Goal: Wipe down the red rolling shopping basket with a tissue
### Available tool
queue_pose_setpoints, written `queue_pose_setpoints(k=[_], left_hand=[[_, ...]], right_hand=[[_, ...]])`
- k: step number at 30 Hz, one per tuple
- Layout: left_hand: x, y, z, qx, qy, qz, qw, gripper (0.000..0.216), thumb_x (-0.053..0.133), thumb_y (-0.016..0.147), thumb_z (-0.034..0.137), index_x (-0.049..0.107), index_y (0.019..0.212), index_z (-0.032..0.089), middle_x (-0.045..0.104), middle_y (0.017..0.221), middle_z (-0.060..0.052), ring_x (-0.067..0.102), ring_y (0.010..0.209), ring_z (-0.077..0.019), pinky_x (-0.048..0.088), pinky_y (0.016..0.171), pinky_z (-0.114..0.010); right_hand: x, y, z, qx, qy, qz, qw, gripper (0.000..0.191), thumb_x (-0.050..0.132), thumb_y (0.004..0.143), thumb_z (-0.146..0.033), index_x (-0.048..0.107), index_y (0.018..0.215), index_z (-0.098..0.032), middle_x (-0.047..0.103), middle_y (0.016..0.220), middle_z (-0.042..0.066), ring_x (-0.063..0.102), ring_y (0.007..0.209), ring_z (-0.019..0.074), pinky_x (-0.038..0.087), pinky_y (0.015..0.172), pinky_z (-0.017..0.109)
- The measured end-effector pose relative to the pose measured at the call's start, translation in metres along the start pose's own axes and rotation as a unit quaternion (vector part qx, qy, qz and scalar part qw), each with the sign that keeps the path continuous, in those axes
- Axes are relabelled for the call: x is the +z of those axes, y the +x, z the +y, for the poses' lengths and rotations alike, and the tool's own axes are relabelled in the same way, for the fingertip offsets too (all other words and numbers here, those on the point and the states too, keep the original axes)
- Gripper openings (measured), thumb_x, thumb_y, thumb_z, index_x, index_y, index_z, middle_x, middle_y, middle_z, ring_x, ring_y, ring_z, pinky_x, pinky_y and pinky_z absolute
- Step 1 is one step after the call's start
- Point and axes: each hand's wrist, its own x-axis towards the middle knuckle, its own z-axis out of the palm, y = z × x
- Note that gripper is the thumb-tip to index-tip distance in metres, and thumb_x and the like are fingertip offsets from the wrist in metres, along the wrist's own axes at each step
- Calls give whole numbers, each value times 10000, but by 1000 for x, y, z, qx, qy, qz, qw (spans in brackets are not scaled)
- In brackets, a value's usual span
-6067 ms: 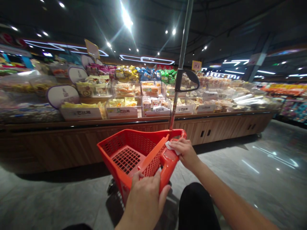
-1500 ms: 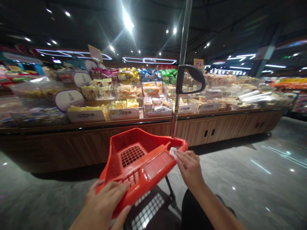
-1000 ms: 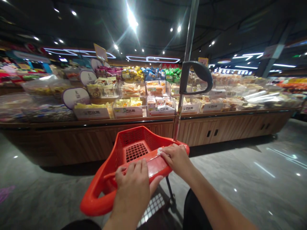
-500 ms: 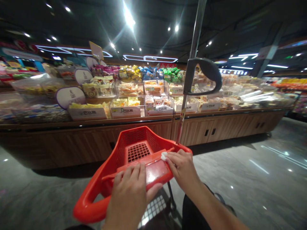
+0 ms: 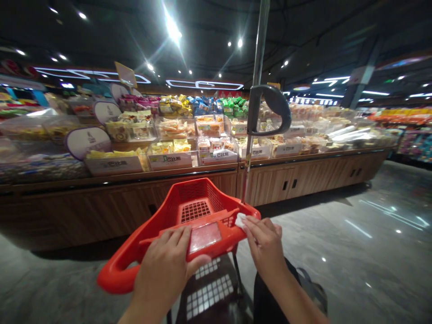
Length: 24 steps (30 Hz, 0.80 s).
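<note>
A red plastic shopping basket [image 5: 199, 202] on a wheeled frame stands right in front of me, tilted towards me. My left hand [image 5: 165, 265] is closed over its near rim, fingers on top and thumb beneath. My right hand [image 5: 265, 245] pinches a small white wipe [image 5: 240, 220] and presses it against the rim's right corner. A grey pull handle [image 5: 270, 110] on a metal pole [image 5: 254, 90] rises from the basket's far right side.
A long wooden display counter [image 5: 202, 184] with clear bins of packaged snacks [image 5: 189, 135] runs across behind the basket. Glossy grey floor [image 5: 354, 243] spreads to the right. More shelves [image 5: 405, 130] stand at far right. A black grid rack [image 5: 209, 292] sits under the basket.
The basket has been turned and tipped towards me. My left hand shifted its hold along the near rim, and my right hand slid the wipe to the rim's right corner.
</note>
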Motion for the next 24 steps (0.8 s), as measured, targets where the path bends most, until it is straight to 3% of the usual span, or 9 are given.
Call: queue_pose_setpoints(k=[6,9,14,20,24], left_hand=[[-1,1,-1,-23,8,-13,1000,627,491,767,667,584,1073,128,671,996,-144,615,920,-301,465,765,-407],[0,1,-6,-26,2,-20,999,641,488,760,679,575,1083,132,668,1010,-138,610,945,-299,463,774,-397],[2,3,-7,-31,-9,-36,999,665,482,759,684,582,1089,116,663,1021,-137,594,978,-308,461,800,-416],[5,3,-9,-22,-13,-27,999,652,485,763,676,587,1074,112,663,995,-132,596,952,-299,462,803,-416],[8,2,-19,-4,-20,-18,1000,660,470,762,690,580,1077,121,660,995,-125,595,941,-290,465,804,-415]], right_hand=[[7,-3,-30,-47,7,-53,997,221,514,910,-220,670,1063,-255,697,1105,9,573,881,227,273,753,377],[-4,4,-11,-37,-9,-66,997,203,531,908,-206,673,1030,-283,709,1080,-5,587,862,205,255,751,371],[-17,16,16,40,-63,-72,995,187,556,892,-176,683,977,-283,712,1070,1,589,810,196,242,746,366],[13,0,-31,-16,-5,-74,997,225,508,908,-184,649,1071,-249,690,1123,30,590,906,219,252,792,382],[12,1,-26,-42,5,-62,997,198,514,912,-208,657,1034,-270,707,1081,4,594,897,209,240,803,384]])
